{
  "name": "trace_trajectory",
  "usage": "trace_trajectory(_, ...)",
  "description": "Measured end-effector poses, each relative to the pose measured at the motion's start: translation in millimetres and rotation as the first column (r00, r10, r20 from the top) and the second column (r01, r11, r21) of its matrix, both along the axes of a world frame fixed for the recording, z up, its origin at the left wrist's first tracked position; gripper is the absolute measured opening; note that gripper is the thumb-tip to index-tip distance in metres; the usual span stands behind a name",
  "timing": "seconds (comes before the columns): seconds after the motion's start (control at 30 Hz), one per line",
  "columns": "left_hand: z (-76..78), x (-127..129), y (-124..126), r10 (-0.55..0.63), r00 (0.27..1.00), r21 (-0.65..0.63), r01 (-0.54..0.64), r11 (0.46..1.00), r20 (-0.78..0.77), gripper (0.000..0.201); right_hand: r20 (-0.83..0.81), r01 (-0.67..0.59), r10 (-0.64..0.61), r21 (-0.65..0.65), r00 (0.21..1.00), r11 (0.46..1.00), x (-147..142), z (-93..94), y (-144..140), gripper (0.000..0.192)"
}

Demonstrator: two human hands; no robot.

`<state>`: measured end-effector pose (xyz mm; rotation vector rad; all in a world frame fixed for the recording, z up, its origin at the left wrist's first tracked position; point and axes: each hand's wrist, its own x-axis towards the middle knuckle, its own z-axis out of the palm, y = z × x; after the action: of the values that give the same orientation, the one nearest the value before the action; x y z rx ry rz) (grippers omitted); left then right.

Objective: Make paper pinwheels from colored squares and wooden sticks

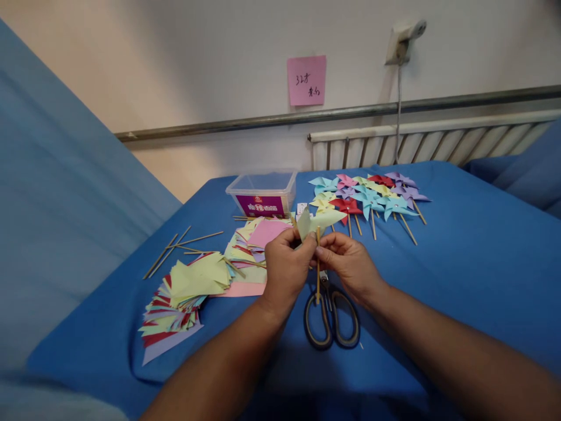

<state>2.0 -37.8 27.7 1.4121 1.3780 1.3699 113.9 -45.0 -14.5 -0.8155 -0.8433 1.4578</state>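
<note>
A pale green paper pinwheel (323,220) is raised over the middle of the table, its thin wooden stick (318,266) pointing down. My left hand (289,260) is closed on the pinwheel, thumb near the top of the stick. From the other side, my right hand (348,260) pinches at the stick just under the paper; its fingertips partly hide what they grip. Below the hands lie scissors (332,321) with dark handles, their blades mostly hidden.
Finished pinwheels (370,199) lie at the back right. Fanned coloured paper (199,278) and loose sticks (169,251) are on the left. Behind stands a clear plastic box (263,190). A blue cloth (460,263) covers the table; a metal rail (263,121) runs along the wall.
</note>
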Motion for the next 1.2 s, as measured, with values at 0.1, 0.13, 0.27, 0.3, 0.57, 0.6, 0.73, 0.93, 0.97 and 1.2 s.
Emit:
trace_trajectory(0.1, 0.9, 0.3, -0.8, -0.004, 1.0, -0.003, 0.004, 1.0, 0.001, 0.016, 0.004, -0.002, 0.002, 0.019, 1.0, 1.0, 0.1, -1.0, 0.5, 0.031)
trace_trajectory(0.13, 1.1, 0.3, -0.9, -0.004, 1.0, 0.0, 0.004, 1.0, 0.001, 0.016, 0.007, -0.003, 0.003, 0.025, 1.0, 1.0, 0.1, -1.2, 0.6, 0.031)
trace_trajectory(0.27, 0.3, -0.1, -0.6, -0.006, 1.0, 0.01, 0.007, 1.0, -0.013, 0.018, 0.035, 0.001, -0.003, 0.035, 0.999, 0.999, -0.4, -0.6, 0.9, 0.031)
trace_trajectory(0.3, -0.1, -0.2, -0.4, -0.006, 1.0, 0.012, 0.006, 1.0, -0.02, 0.018, 0.041, 0.004, -0.006, 0.035, 0.999, 0.999, -0.6, -0.4, 1.0, 0.031)
trace_trajectory(0.57, -2.9, -0.4, 1.2, 0.004, 0.997, 0.039, -0.001, 0.999, -0.076, 0.017, 0.082, 0.033, -0.036, 0.045, 0.996, 0.998, -1.4, -1.1, 1.2, 0.033)
trace_trajectory(0.6, -3.1, -0.3, 1.2, 0.003, 0.997, 0.038, 0.0, 0.999, -0.078, 0.017, 0.088, 0.039, -0.042, 0.042, 0.995, 0.998, -1.6, -1.0, 1.1, 0.034)
trace_trajectory(0.73, -3.8, -0.2, 1.5, 0.004, 0.997, 0.043, -0.001, 0.999, -0.081, 0.013, 0.104, 0.058, -0.061, 0.03, 0.993, 0.998, -2.4, -0.1, 0.6, 0.037)
trace_trajectory(0.93, -3.5, 0.0, 2.3, -0.011, 0.999, 0.027, 0.013, 1.0, -0.039, 0.013, 0.141, 0.078, -0.083, 0.043, 0.987, 0.996, -2.8, -0.8, 1.6, 0.036)
trace_trajectory(0.97, -3.7, 0.0, 2.5, -0.011, 0.999, 0.024, 0.012, 1.0, -0.037, 0.014, 0.149, 0.079, -0.086, 0.053, 0.985, 0.996, -2.7, -1.3, 2.0, 0.035)
trace_trajectory(1.2, -5.9, -1.0, 3.8, -0.001, 1.0, 0.014, 0.001, 1.0, -0.008, 0.017, 0.122, 0.058, -0.067, 0.079, 0.99, 0.995, -3.0, -4.9, 1.0, 0.031)
